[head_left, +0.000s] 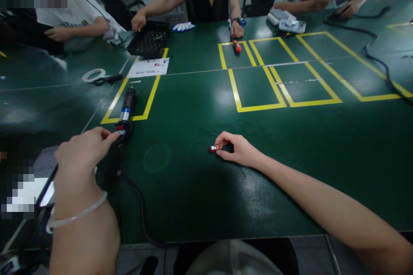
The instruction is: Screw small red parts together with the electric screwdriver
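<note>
On the left, my left hand [85, 148] has its thumb and fingers closed at the lower, cable end of an electric screwdriver [127, 107]. This tool is black with a blue and silver band and points away from me. Small red and pale parts show at my fingertips there; their kind is unclear. Near the middle of the table, my right hand [234, 148] pinches a small red-and-white piece [213, 148] just over the green surface. That piece is too small to name, and my fingertips partly cover it.
Yellow tape outlines [261, 107] mark the green table [200, 206]. A black cable [142, 206] runs toward the front edge. Beyond the screwdriver lie a paper sheet [148, 67], a tape roll [93, 75] and a black crate [150, 38]. Across the table, a co-worker's hand [237, 30] is at a red object [237, 47].
</note>
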Motion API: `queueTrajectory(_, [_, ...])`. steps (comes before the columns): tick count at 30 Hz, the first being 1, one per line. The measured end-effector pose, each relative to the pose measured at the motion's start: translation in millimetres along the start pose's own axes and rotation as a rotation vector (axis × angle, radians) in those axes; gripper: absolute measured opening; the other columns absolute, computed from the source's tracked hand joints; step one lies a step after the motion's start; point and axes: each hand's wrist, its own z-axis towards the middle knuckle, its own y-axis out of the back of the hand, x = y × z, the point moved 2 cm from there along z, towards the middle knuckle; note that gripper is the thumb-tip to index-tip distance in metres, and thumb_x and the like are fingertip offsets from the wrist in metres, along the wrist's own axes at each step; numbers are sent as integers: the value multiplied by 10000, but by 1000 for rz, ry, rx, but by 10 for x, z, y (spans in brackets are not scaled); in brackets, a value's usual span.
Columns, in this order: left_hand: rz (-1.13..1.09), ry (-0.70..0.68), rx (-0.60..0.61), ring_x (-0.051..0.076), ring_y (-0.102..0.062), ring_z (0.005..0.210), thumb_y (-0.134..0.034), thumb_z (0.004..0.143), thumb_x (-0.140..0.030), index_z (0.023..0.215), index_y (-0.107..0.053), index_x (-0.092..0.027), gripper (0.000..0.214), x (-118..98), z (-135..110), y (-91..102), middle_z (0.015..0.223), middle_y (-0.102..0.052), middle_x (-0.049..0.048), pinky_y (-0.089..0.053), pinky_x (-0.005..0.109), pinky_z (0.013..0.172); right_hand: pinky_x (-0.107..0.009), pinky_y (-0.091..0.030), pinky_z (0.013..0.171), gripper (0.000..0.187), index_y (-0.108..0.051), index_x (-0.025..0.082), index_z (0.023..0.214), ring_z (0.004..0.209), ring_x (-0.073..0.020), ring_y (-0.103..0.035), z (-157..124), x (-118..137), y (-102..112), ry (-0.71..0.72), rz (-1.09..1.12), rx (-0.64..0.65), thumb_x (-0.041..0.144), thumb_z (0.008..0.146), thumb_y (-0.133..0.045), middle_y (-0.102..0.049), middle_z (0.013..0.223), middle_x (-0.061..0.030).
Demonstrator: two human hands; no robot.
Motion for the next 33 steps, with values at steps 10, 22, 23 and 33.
queueTrajectory(10, [-15,-191,195,308,-635,882,-301,859,-700,962,-685,-213,628,-204,110,-162,982,-705,112,-477,415,775,-291,-520,750,120,-585,180,903,786,-147,-642,8,14,4,-14,13,0,184,801,-649,-682,864,-24])
queueTrajectory(22, [9,-393,-216,374,-680,828,-212,964,-539,1018,-654,-161,584,-1058,-373,-219,869,-697,186,-486,418,687,-290,-516,751,117,-585,177,914,785,-148,-635,15,25,25,-12,-20,-20,191,812,-641,-675,865,-28])
queueTrajectory(23, [4,-415,-228,366,-683,810,-219,966,-538,1009,-652,-161,576,-1103,-417,-221,852,-699,178,-485,407,676,-290,-515,754,116,-583,178,916,789,-148,-634,15,18,29,-2,-32,-32,190,814,-637,-674,870,-29])
queueTrajectory(33, [-75,-806,-279,255,-696,762,-332,993,-451,936,-626,-167,413,-1613,-1111,-279,834,-717,106,-423,267,576,-295,-479,780,140,-579,193,940,827,-164,-605,19,-88,115,85,-276,-161,148,809,-603,-641,895,-31])
